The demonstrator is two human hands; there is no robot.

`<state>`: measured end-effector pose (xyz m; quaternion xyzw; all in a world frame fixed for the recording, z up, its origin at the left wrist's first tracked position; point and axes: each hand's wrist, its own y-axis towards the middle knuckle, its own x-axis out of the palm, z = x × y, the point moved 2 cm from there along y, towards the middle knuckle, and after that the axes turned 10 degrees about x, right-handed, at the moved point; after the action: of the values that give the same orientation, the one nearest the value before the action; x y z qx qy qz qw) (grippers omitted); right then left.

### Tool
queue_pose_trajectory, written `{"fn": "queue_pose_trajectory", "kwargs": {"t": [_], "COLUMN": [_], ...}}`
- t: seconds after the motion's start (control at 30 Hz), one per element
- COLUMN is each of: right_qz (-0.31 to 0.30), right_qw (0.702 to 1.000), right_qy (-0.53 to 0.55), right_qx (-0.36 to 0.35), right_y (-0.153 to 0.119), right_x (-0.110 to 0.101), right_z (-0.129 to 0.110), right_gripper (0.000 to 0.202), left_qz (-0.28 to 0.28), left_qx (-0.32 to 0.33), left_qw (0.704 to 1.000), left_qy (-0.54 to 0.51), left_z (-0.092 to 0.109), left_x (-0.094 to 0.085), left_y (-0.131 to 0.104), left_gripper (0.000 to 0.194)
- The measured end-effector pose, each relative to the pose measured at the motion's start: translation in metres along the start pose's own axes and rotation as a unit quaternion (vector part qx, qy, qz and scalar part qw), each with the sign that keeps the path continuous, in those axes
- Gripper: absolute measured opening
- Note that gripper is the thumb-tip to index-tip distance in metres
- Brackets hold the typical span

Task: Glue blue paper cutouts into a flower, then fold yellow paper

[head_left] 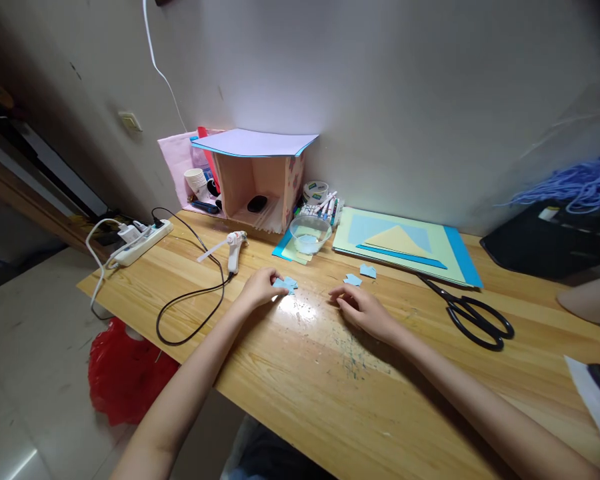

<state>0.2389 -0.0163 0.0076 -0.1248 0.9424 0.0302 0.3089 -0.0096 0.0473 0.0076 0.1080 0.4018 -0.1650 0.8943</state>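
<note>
My left hand (pixel 263 288) is closed on small blue paper pieces (pixel 286 285), its thumb and fingers at their left edge, low over the wooden table (pixel 300 373). To the right, my right hand (pixel 359 309) hovers at the tabletop with its fingers loosely curled and apart, holding nothing. Just beyond its fingertips lies a blue paper scrap (pixel 353 280), and a second blue scrap (pixel 368 271) is a little farther back.
A glue gun (pixel 236 251) and its black cord lie left. Behind are an open box (pixel 255 173), a clear bowl (pixel 310 235) and stacked coloured paper (pixel 460 257). Black scissors (pixel 473 319) rest right. A power strip (pixel 145 243) sits far left; another person's arm (pixel 590 300) shows far right.
</note>
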Motion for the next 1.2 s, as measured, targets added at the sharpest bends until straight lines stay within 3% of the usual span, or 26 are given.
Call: {"fn": "queue_pose_trajectory", "kwargs": {"t": [0.13,0.27,0.37,0.47,0.63,0.77,0.87,0.97,1.1,1.2], "right_qz": [0.001,0.015,0.025,0.030,0.045,0.072,0.088,0.101,0.089,0.073], "right_qw": [0.995,0.982,0.960,0.934,0.917,0.925,0.923,0.923,0.933,0.945], "right_qy": [0.086,0.177,0.269,0.342,0.375,0.355,0.354,0.350,0.332,0.303], "right_qx": [0.042,0.057,0.073,0.098,0.127,0.117,0.121,0.126,0.109,0.096], "right_y": [-0.012,-0.013,-0.007,0.000,0.003,0.001,0.001,0.001,0.001,-0.002], "right_x": [-0.002,-0.001,0.000,0.001,0.005,0.005,0.002,-0.002,-0.004,-0.002], "right_z": [-0.004,-0.002,0.002,0.007,0.015,0.017,0.018,0.019,0.019,0.017], "right_gripper": [0.018,0.020,0.025,0.031,0.031,0.027,0.028,0.029,0.027,0.025], "left_qz": [-0.011,0.013,0.060,0.097,0.071,0.045,0.065,0.026,-0.034,-0.053], "left_qx": [0.002,0.062,0.161,0.280,0.381,0.332,0.275,0.221,0.111,0.082], "left_qw": [0.990,0.981,0.978,0.955,0.909,0.934,0.959,0.969,0.950,0.935], "left_qy": [-0.139,-0.185,-0.116,0.011,0.152,0.125,0.027,-0.105,-0.290,-0.341], "left_z": [0.009,0.038,0.066,0.086,0.094,0.096,0.092,0.084,0.076,0.078], "left_x": [0.004,0.014,0.022,0.032,0.052,0.060,0.058,0.057,0.056,0.058], "left_y": [0.010,0.022,0.026,0.021,0.007,0.003,0.003,0.006,0.011,0.012], "left_gripper": [0.026,0.019,0.013,0.007,0.010,0.016,0.044,0.058,0.039,0.025]}}
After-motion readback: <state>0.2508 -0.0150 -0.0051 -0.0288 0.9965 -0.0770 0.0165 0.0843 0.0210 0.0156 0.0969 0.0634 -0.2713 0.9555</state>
